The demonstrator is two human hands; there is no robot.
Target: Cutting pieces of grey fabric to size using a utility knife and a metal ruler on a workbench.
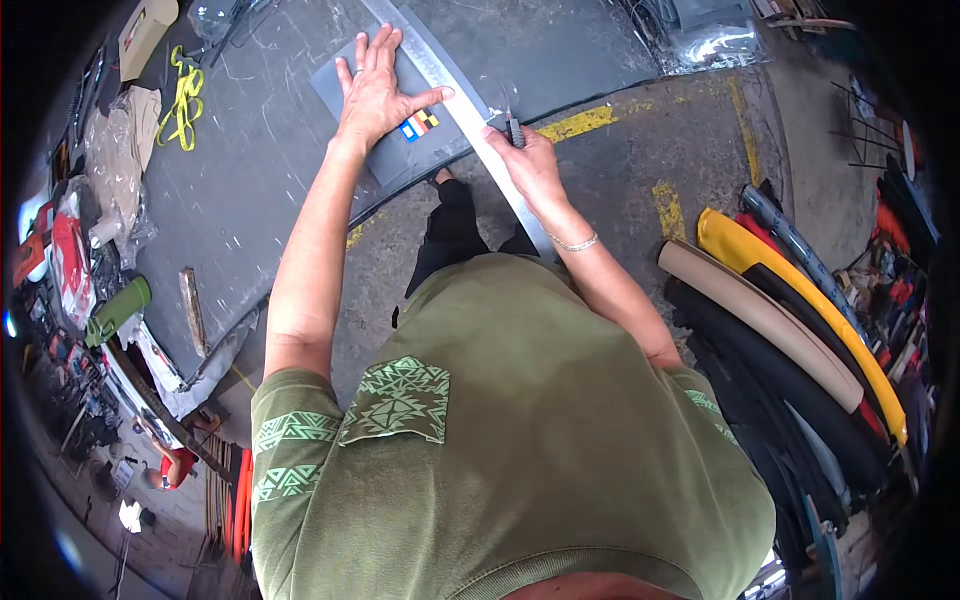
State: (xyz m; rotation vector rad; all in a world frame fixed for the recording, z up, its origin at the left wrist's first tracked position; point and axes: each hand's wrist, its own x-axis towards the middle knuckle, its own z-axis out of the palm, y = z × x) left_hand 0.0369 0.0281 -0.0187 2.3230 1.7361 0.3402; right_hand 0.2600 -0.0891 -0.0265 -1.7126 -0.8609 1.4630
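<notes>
A grey sheet (392,168) with a small multicoloured print (418,126) lies near the edge of the dark worktable. Across it runs a long metal ruler (468,118), slanting from the far side toward my body and past the table edge. My left hand (376,100) presses flat on the sheet, fingers spread, the thumb reaching onto the ruler. In my right hand (530,168) is a utility knife (516,132), held along the ruler's right side by the table edge. The blade tip is too small to make out.
On the dark worktable (250,110) lie a yellow strap (182,100) and a wooden stick (193,310). Clear plastic (715,45) sits at the far right. Yellow (800,285), beige (755,312) and black rolls (770,385) lean on my right. A person in red (177,466) is at lower left.
</notes>
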